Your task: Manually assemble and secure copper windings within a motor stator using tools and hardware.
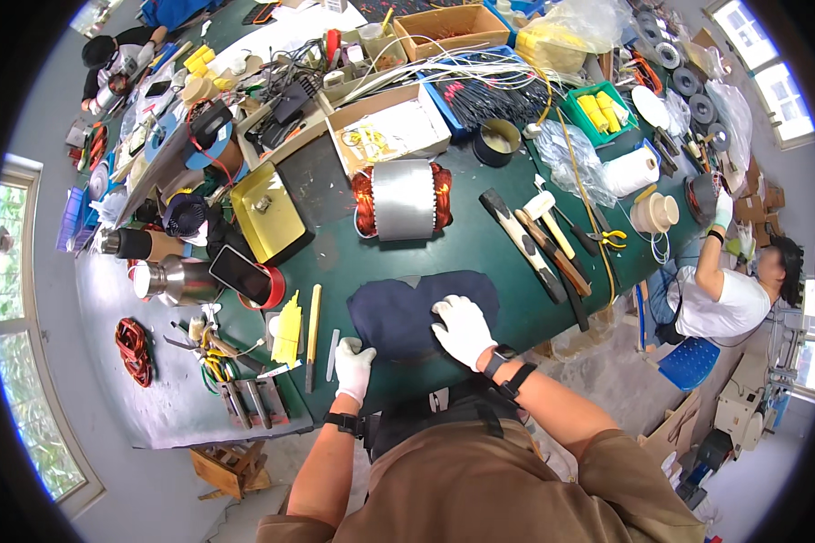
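Note:
A dark navy cloth pad (389, 312) lies folded at the near edge of the green table. My right hand (465, 332), in a white glove, rests on the pad's right part with its fingers spread over the fabric. At the pad's near left corner is my left hand (354, 370), also gloved, its fingers curled closed; what they hold, if anything, is hidden. Just beyond the pad sits a motor stator (403, 201), a silver metal cylinder with copper windings bulging from both ends. A thin grey strip (332, 355) lies beside my left hand.
To the right lie a white-headed mallet (541, 206), wooden bars (522, 244) and yellow pliers (609, 239). On the left are a yellow tray (270, 213), a phone (241, 275), a steel flask (177, 281) and a yellow stick (313, 335). A co-worker (729, 294) sits at right.

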{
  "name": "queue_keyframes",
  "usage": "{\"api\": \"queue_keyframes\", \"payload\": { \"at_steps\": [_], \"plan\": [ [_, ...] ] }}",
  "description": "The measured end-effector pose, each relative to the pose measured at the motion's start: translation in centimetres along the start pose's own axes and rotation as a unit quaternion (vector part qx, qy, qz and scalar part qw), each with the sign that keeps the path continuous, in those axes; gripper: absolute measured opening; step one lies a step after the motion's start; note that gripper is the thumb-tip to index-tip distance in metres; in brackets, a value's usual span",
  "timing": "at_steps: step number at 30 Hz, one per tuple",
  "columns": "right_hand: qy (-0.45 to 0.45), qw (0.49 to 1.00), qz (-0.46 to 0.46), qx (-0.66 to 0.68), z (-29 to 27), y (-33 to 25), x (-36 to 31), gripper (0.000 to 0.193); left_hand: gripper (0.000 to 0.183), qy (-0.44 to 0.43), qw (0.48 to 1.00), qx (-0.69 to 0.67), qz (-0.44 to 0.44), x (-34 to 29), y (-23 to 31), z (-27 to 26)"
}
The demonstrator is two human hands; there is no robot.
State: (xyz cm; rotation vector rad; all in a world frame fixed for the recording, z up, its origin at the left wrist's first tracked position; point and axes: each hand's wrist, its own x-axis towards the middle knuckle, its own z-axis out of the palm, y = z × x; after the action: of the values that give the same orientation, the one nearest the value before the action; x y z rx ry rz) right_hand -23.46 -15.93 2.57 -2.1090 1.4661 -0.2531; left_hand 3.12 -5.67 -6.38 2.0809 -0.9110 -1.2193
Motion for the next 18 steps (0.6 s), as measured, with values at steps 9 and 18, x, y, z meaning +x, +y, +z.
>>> {"api": "queue_keyframes", "payload": {
  "at_steps": [9, 18],
  "plan": [
    [-0.043, 0.966, -0.245, -0.070, 6.4, -6.8, 11.2, 0.027, 0.060, -0.013, 0.979, -0.159, -0.129, -1.1, 2.8, 0.8],
    [-0.225, 0.896, -0.338, -0.180, 6.6, -9.6, 13.8, 0.034, 0.064, -0.050, 0.973, -0.206, -0.089, -0.6, 0.3, -0.1]
  ]
}}
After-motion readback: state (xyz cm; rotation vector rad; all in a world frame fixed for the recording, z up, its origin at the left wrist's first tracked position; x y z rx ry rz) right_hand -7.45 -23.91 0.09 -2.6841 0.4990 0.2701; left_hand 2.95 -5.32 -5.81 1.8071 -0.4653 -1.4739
